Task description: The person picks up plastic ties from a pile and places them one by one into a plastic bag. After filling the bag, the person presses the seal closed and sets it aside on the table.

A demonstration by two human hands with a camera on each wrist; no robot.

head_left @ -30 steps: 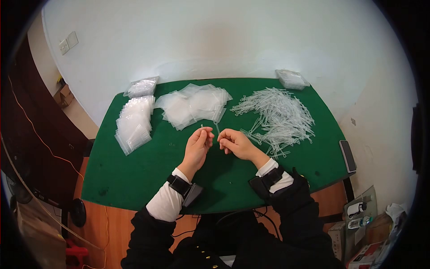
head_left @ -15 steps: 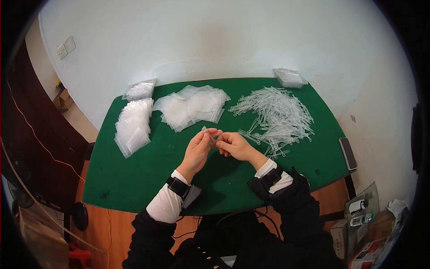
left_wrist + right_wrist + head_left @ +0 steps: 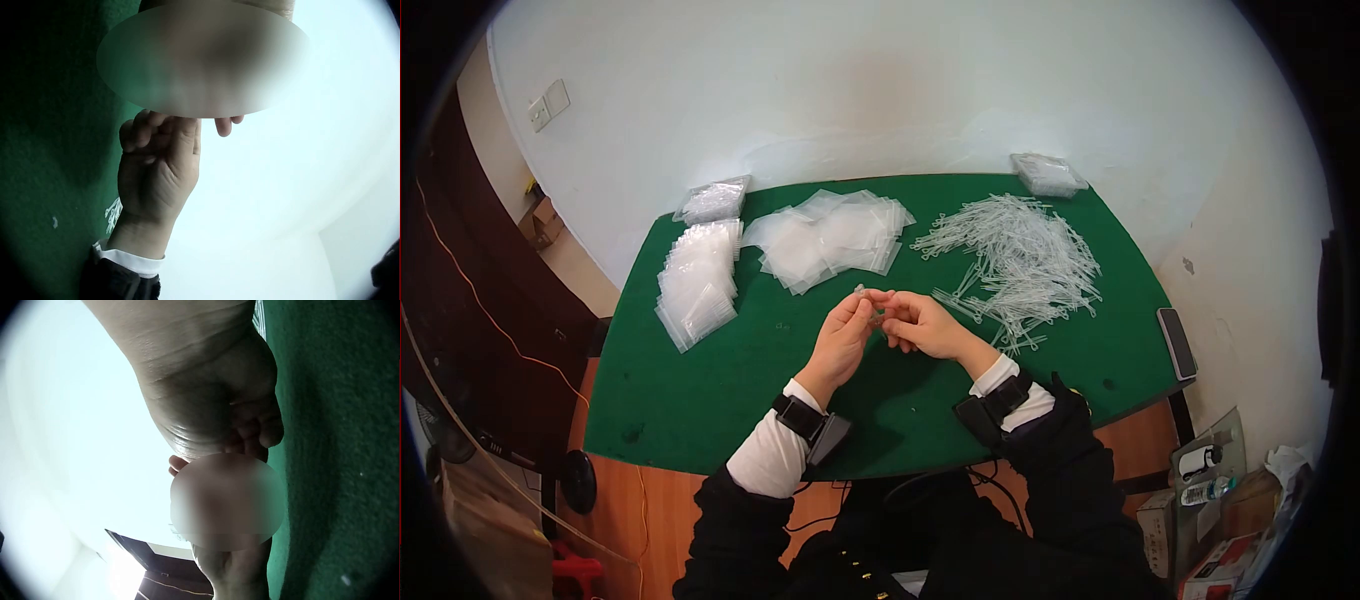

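My left hand (image 3: 841,335) pinches a small clear plastic piece (image 3: 860,289) between thumb and fingers; it looks like one of the looped plastic sticks, and its tip stands above the fingertips. Against it, my right hand (image 3: 924,325) has its thumb and fingers curled at the lower part of the clear piece, between the two hands. Both hands are close together over the front middle of the green table. In the left wrist view the right hand (image 3: 156,175) shows with fingers bent, while a blurred oval hides the fingertips and the held piece in both wrist views.
A loose heap of clear looped plastic sticks (image 3: 1030,260) lies right of the hands. Clear flat bags (image 3: 825,240) spread behind them, with a fanned stack of bags (image 3: 698,285) to the left. Packed bundles (image 3: 713,200) stand at the back corners. A phone (image 3: 1176,343) lies at the right edge.
The right hand has brought its looped stick from upright beside the left hand over to the left fingers. The hands have closed together, fingertips now meeting.
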